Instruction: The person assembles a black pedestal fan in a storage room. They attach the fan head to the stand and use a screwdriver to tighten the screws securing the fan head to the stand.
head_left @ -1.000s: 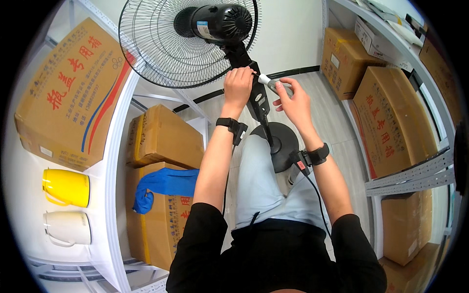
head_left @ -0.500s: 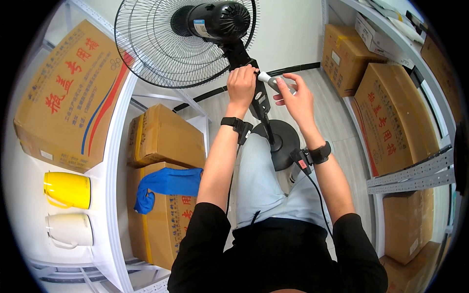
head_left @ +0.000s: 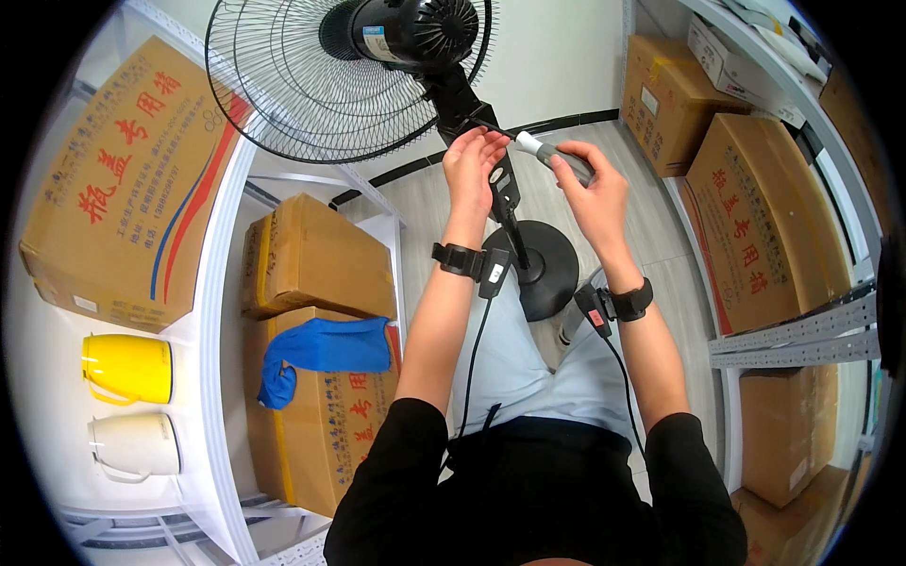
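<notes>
Head view. Our left hand [head_left: 475, 162] rests its fingers, loosely curled and gripping nothing we can make out, against the black neck bracket [head_left: 469, 102] of the pedestal fan [head_left: 349, 71]. Our right hand [head_left: 593, 193] is closed around a grey-handled screwdriver [head_left: 555, 158], its tip pointing toward the bracket just beside the left fingertips. We judge the step goes best if we steady the bracket, seat the tip squarely, and keep the shaft in line before turning. The round base [head_left: 547, 264] stands on the floor below.
</notes>
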Demonstrator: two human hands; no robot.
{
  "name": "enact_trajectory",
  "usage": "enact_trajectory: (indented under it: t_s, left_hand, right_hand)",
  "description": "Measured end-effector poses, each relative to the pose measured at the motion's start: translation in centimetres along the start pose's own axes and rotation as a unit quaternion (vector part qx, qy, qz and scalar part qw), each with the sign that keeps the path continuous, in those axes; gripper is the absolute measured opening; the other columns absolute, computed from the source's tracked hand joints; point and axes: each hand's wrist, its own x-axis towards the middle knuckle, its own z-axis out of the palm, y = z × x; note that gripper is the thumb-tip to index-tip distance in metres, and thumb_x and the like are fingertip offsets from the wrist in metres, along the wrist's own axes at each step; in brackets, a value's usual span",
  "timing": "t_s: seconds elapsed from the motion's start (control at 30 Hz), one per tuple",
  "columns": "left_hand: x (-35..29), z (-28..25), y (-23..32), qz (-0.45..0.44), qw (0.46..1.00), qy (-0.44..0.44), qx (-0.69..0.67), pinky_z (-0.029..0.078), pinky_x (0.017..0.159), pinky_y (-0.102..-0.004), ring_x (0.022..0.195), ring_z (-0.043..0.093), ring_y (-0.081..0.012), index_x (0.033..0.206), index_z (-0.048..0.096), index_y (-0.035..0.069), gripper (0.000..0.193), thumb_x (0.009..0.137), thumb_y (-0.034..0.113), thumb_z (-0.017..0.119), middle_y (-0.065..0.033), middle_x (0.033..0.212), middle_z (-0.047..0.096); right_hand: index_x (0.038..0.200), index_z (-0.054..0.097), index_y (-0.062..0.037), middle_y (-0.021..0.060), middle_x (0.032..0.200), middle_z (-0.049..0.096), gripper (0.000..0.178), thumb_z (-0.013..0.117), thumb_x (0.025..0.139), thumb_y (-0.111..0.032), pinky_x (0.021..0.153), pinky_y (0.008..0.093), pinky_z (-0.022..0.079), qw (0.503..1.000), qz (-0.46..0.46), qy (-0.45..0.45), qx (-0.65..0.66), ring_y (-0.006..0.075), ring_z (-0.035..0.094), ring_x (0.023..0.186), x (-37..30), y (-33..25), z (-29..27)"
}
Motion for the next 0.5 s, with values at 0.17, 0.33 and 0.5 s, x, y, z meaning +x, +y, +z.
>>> enact_trajectory:
  t_s: [0.17, 0.33, 0.5]
  left_hand:
    - [1.4, -0.6, 0.3, -0.069, 0.983, -0.010, -0.171, 0.051, 0.092, -0.0397, 0.108, 0.062, -0.0320, 0.109, 0.055, -0.003, 0.021, 0.095, 0.010, 0.049, -0.0209, 0.115, 0.062]
    - [1.5, -0.5, 0.9, -0.065, 0.990, -0.026, -0.126, 0.052, 0.090, -0.0386, 0.107, 0.062, -0.0286, 0.111, 0.057, -0.001, 0.022, 0.097, 0.015, 0.051, -0.0173, 0.115, 0.064]
    - [1.5, -0.8, 1.3, -0.056, 0.995, -0.041, -0.076, 0.052, 0.087, -0.0363, 0.102, 0.064, -0.0237, 0.113, 0.059, 0.002, 0.022, 0.095, 0.014, 0.054, -0.0150, 0.110, 0.066]
  right_hand:
    - [0.099, 0.068, -0.0056, 0.0028, 0.077, 0.067, 0.020, 0.070, 0.084, -0.019, 0.056, 0.0240, 0.042, 1.000, 0.003, -0.005, 0.000, 0.0073, 0.054, 0.064, 0.0, -0.5, 0.2]
    - [0.098, 0.067, -0.0051, 0.0083, 0.082, 0.068, 0.020, 0.070, 0.084, -0.018, 0.060, 0.0296, 0.047, 0.999, -0.037, -0.014, -0.032, 0.0174, 0.062, 0.067, 0.2, -0.1, 1.4]
    - [0.098, 0.065, -0.0047, 0.0109, 0.086, 0.067, 0.018, 0.069, 0.084, -0.015, 0.066, 0.0339, 0.051, 0.995, -0.077, -0.012, -0.060, 0.0248, 0.065, 0.072, -0.2, -0.9, 2.1]
